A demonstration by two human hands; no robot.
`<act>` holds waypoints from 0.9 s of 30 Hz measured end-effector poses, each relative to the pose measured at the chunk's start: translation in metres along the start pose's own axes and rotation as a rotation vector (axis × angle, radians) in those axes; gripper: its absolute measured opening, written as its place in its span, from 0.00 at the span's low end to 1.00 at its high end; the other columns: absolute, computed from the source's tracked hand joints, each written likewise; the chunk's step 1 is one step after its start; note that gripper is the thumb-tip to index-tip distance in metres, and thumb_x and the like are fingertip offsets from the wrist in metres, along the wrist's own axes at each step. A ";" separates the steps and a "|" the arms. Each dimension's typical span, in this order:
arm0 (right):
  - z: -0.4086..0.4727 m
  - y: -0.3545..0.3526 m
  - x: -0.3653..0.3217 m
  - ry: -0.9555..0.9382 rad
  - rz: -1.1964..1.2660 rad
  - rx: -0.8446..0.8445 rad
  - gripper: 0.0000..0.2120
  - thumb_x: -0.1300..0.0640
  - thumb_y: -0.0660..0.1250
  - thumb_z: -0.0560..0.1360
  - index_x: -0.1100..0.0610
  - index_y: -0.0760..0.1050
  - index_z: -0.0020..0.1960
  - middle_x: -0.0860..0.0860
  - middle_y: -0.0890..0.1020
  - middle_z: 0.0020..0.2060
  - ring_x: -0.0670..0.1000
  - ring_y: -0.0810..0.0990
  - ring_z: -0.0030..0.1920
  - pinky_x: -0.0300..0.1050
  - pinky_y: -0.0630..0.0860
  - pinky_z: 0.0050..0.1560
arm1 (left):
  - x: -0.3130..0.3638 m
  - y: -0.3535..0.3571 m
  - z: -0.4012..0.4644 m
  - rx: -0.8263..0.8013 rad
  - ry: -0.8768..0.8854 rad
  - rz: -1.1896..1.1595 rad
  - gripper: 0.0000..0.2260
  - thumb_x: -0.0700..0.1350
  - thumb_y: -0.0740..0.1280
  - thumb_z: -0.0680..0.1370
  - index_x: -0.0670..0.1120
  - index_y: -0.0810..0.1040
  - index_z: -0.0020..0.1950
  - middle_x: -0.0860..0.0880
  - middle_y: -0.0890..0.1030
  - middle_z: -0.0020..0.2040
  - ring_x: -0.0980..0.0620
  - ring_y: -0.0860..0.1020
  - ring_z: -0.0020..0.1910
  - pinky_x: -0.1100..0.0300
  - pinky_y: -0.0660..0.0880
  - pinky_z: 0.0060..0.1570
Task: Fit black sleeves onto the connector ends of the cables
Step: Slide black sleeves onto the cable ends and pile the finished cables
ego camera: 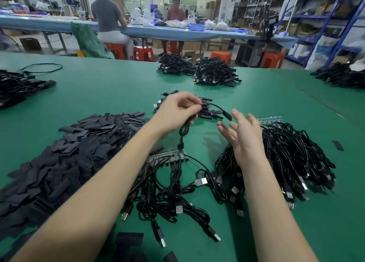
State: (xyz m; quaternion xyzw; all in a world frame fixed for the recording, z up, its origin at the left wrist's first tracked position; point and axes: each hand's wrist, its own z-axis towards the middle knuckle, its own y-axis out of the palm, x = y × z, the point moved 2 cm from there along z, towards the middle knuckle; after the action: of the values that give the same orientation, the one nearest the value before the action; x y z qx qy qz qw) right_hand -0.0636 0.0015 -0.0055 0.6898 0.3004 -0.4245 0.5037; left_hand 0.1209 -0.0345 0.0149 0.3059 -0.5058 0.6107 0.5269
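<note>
Tabletop (pixel 256 95) carries your sleeve heap (pixel 65 155) at left for easy reach. Your left hand (pixel 177 113) pinches one cable (pixel 215 106) above the sleeved pile; your right hand (pixel 245 141) hovers beside it, fingers spread, holding nothing.

Sleeve pile (pixel 75 153) left on counter (pixel 246 103), cable bundle (pixel 292 157) right, loose cables (pixel 173 194) between, two cable heaps (pixel 197 70) behind.

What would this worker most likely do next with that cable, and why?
Probably drop it on the small finished pile beyond: the left hand pinches a cable whose end already wears a black sleeve, and the right hand is open, holding nothing.
</note>
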 end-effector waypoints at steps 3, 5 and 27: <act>0.001 0.000 0.001 0.002 -0.003 -0.001 0.32 0.59 0.69 0.80 0.52 0.57 0.79 0.58 0.75 0.59 0.54 0.86 0.42 0.44 0.85 0.44 | 0.014 -0.010 0.050 0.056 0.161 0.306 0.03 0.44 0.71 0.78 0.52 0.82 0.47 0.53 0.85 0.45 0.56 0.83 0.41 0.60 0.80 0.47; 0.001 0.000 0.001 0.007 0.000 -0.003 0.28 0.60 0.68 0.81 0.53 0.61 0.77 0.54 0.77 0.53 0.54 0.86 0.43 0.44 0.85 0.44 | 0.019 -0.014 0.081 0.064 0.243 0.467 0.03 0.43 0.71 0.79 0.52 0.83 0.48 0.54 0.84 0.46 0.56 0.82 0.45 0.59 0.78 0.53; -0.016 0.027 0.039 -0.051 -1.531 -0.532 0.08 0.44 0.77 0.70 0.45 0.81 0.44 0.49 0.84 0.48 0.51 0.83 0.49 0.47 0.79 0.57 | -0.025 -0.012 -0.006 0.148 0.118 0.451 0.02 0.43 0.71 0.77 0.49 0.83 0.46 0.56 0.84 0.42 0.59 0.79 0.41 0.70 0.73 0.47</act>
State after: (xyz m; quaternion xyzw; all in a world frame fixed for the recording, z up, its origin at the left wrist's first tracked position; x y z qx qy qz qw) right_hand -0.0183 0.0074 -0.0260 0.1401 0.7685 -0.5815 0.2271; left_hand 0.1398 -0.0385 -0.0063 0.1868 -0.4836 0.7650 0.3822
